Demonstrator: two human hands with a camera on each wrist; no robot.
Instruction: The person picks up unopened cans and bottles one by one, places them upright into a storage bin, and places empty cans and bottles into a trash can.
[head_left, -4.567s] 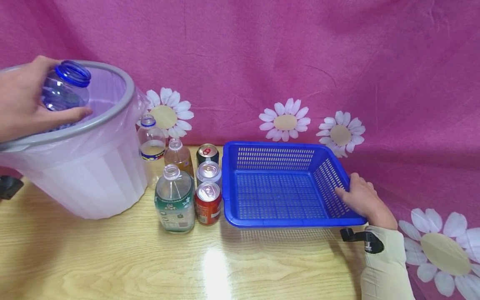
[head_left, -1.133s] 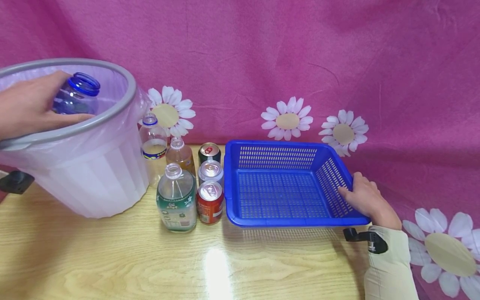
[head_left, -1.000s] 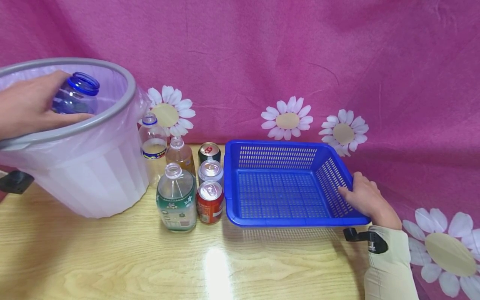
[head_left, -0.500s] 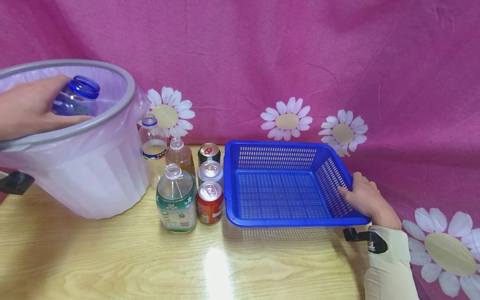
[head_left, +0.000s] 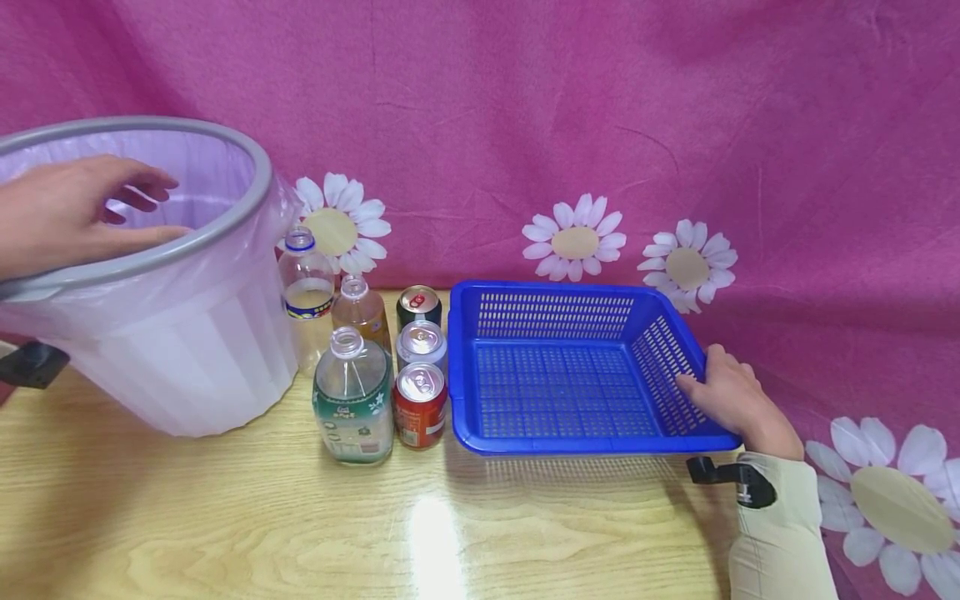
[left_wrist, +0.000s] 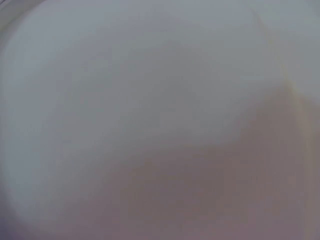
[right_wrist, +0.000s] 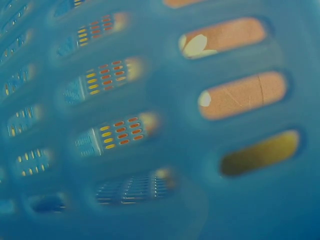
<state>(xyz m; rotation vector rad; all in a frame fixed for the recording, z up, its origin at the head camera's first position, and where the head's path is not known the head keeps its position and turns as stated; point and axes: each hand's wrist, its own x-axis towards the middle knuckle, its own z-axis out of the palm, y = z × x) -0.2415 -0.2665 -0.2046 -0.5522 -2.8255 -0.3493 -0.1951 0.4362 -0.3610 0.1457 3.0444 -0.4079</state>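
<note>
At the left of the head view, my left hand (head_left: 82, 208) reaches over the grey rim of the lined waste bin (head_left: 172, 350), its fingers apart with nothing between them. No bottle shows inside the bin; its bottom is hidden. In the left wrist view there is only a pale blur. My right hand (head_left: 738, 400) grips the right rim of the blue plastic basket (head_left: 555, 446), thumb on the inner side. The right wrist view is filled by the basket's slotted wall (right_wrist: 165, 90) up close.
Between bin and basket stand a green-labelled bottle (head_left: 352, 408), a bottle with a blue neck ring (head_left: 307, 292), an amber bottle (head_left: 362, 310), a red can (head_left: 420, 408), a silver can (head_left: 422, 340) and a black can (head_left: 418, 305). A pink flowered cloth (head_left: 465, 150) hangs behind.
The clear bottle with a blue neck, in my left hand half a second ago, has been let go and is out of sight in the bin. My right hand has stayed on the basket.
</note>
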